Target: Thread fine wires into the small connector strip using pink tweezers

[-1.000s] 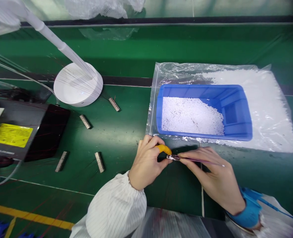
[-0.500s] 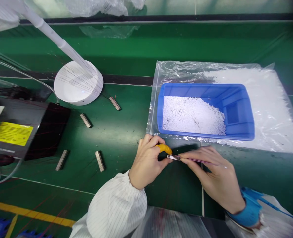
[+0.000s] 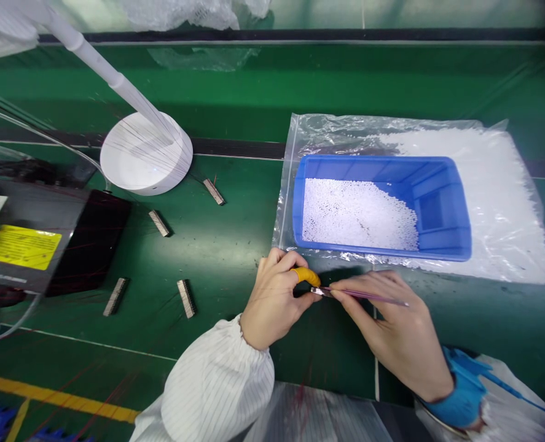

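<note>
R hand [image 3: 387, 325] & its 1 thin pink stick [image 3: 378, 299] moved a tiny bit left since 1 s ago, closer to L hand [image 3: 274, 301]; L hand stayed abt where it was.

Count: 2 hands, 1 stick, 1 sm. shiny pc [image 3: 318, 291]. The pc is nr the bench's [image 3: 235, 245] front edge, btwn the hands, pinched by L thumb & first finger, which has 1 yellow finger cover [image 3: 308, 276] on. R thumb & first finger pinch the stick, its tip at the pc; can't tell if they touch. Fingertips hide part of the pc. R hand's other fingers: partly hidden, can't tell. 1 blue band [image 3: 461, 387] on R wrist.

4 sm. bars [image 3: 186, 299] lie apart on the bench's left half: 2 nearer its front edge, 2 nearer its back edge.

Also: 1 clear bag [image 3: 507, 202] w/ white stuff, on the bench's right side. 1 blue bin [image 3: 438, 169] sits on it & hides part of it, front edges close. White beads [image 3: 355, 215] fill the bin's left end. 1 round white base [image 3: 134, 153] w/ 1 post [image 3: 101, 73], back left. 1 dark box [image 3: 92, 245] w/ 1 yellow label [image 3: 23, 247], far left.
</note>
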A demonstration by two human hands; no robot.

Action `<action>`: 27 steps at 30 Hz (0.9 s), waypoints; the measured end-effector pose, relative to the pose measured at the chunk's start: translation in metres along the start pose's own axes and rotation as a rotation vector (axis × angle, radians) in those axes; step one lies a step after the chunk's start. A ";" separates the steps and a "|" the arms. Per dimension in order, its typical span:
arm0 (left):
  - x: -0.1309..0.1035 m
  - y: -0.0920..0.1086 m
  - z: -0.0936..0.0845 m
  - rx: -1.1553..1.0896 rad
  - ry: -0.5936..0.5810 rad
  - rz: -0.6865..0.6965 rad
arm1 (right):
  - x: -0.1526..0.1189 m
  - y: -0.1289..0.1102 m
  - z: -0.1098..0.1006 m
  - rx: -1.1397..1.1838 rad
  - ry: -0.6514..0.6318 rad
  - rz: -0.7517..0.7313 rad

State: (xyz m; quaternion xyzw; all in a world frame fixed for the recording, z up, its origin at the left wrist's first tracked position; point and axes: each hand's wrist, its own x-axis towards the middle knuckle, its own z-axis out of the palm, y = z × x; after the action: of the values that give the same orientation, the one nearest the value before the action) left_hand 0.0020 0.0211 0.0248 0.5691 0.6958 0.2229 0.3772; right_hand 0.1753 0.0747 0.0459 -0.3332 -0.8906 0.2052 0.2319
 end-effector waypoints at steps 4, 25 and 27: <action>0.000 0.001 -0.002 0.002 -0.014 0.000 | 0.000 -0.003 0.001 -0.040 -0.013 -0.019; -0.002 -0.004 -0.001 0.051 0.014 0.075 | 0.028 0.029 -0.049 -0.251 0.191 0.096; -0.002 -0.004 -0.001 0.043 0.023 0.073 | 0.036 0.037 -0.045 -0.262 0.177 0.080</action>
State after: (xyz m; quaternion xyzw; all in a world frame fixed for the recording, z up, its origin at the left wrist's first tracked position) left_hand -0.0012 0.0178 0.0226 0.5996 0.6836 0.2280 0.3482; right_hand 0.1943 0.1354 0.0731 -0.4124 -0.8719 0.0662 0.2556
